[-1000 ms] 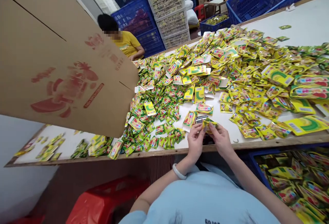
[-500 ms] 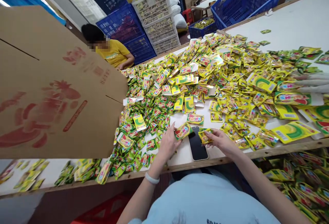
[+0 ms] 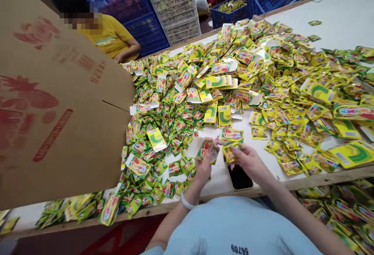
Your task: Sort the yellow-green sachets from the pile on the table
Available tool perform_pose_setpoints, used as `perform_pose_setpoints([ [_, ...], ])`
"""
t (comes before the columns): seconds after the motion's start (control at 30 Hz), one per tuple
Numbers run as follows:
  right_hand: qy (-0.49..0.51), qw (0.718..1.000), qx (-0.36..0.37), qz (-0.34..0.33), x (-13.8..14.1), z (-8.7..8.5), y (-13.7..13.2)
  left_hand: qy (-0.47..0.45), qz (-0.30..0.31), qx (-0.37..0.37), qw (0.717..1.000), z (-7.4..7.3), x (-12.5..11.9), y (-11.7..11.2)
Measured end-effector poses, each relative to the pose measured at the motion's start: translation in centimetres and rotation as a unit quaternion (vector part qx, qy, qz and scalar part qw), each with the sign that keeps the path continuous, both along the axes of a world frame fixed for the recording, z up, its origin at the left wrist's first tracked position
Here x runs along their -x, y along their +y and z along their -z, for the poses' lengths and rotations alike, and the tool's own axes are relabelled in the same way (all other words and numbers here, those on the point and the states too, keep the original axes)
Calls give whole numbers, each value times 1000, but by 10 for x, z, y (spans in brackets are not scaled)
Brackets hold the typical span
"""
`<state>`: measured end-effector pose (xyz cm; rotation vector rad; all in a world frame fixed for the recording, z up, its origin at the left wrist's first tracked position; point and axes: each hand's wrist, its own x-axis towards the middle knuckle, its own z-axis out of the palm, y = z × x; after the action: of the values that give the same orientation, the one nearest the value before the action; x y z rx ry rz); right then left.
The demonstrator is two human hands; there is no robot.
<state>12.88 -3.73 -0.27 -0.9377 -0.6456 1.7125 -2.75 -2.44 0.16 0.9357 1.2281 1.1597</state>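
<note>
My left hand (image 3: pixel 202 168) is closed on a small flat carton (image 3: pixel 201 149) with a white inner flap, lifted just above the table. My right hand (image 3: pixel 247 161) pinches a small yellow-green sachet (image 3: pixel 228 152) right beside the carton's open end. A black phone (image 3: pixel 240 177) lies face up on the white table (image 3: pixel 336 25) under my right hand, near the front edge. A wide heap of yellow-green sachets (image 3: pixel 263 79) and flat cartons covers the table beyond my hands.
A large brown cardboard box (image 3: pixel 58 99) stands at the left. A person in a yellow shirt (image 3: pixel 112 38) sits across the table. Blue and white crates (image 3: pixel 175 9) are stacked behind. A blue bin of sachets (image 3: pixel 344 212) sits low at my right.
My left hand picked up the carton from the table and brought it toward the right hand's sachet. The view shifted down and left; a gloved hand at the right edge is gone.
</note>
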Motion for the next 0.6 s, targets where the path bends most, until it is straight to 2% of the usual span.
perform_pose_setpoints([
  [0.07,-84,988,-66,107,-9,-13,6,-42,72,4,996,-8,-1,4],
  [0.13,-206,942,-193,184,-15,-29,15,-82,194,46,977,-16,2,7],
  [0.17,-264,907,-267,191,-17,-35,20,-90,246,68,963,-19,4,7],
  [0.27,-379,803,-445,116,-17,-43,29,-82,322,93,939,-23,6,3],
  [0.33,-426,755,-497,45,-20,-41,30,-73,333,95,935,-21,6,0],
  [0.37,-446,740,-503,11,-22,-41,29,-71,334,95,935,-19,7,-1],
  [0.43,-474,726,-494,-63,-30,-42,26,-61,332,95,936,-12,8,-2],
  [0.5,-484,724,-469,-145,-40,-46,22,-39,335,93,937,-5,9,-3],
  [0.6,-460,746,-418,-239,-52,-52,18,1,352,87,932,4,10,-4],
])
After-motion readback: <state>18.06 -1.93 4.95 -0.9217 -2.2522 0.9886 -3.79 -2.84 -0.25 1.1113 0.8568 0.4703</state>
